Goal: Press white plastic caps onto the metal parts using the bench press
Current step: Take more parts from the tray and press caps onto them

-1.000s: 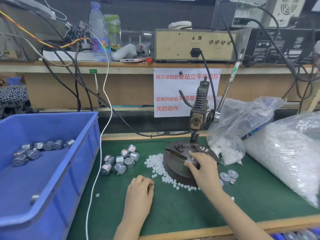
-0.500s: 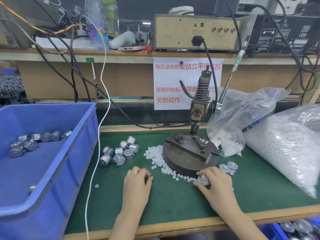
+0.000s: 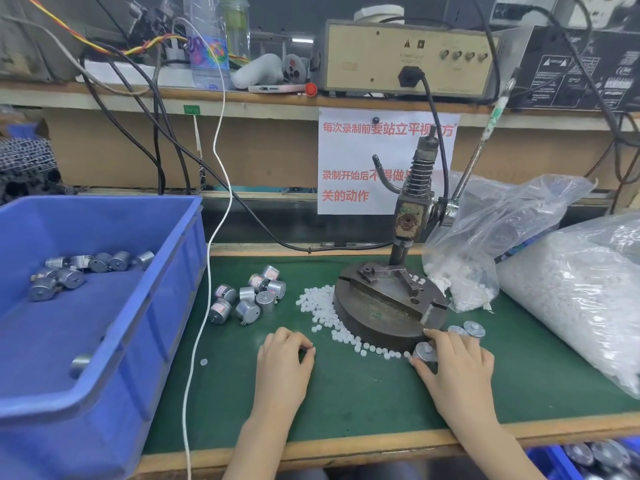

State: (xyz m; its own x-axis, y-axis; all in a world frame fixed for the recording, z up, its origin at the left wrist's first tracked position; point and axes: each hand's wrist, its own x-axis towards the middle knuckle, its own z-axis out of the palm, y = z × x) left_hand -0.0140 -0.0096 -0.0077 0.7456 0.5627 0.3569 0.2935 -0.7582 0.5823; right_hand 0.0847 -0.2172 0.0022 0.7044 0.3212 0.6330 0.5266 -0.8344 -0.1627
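Note:
The bench press [image 3: 410,216] stands on a round metal base [image 3: 384,306] at the middle of the green mat. My right hand [image 3: 453,368] grips a capped metal part [image 3: 424,351] on the mat at the base's front right. My left hand [image 3: 285,358] lies on the mat with curled fingertips, beside loose white caps [image 3: 322,306] scattered along the base's left edge; whether it pinches a cap is hidden. Several uncapped metal parts [image 3: 249,299] lie further left. Two finished parts [image 3: 467,329] sit just beyond my right hand.
A blue bin [image 3: 104,306] with several metal parts fills the left. Two clear bags of white caps [image 3: 571,292] lie at the right. The press lever [image 3: 481,143] slants up to the right. A white cable [image 3: 204,306] runs down the mat's left side.
My right hand took the part off the press base and brought it down to the mat at the front right. My left hand stayed near the caps.

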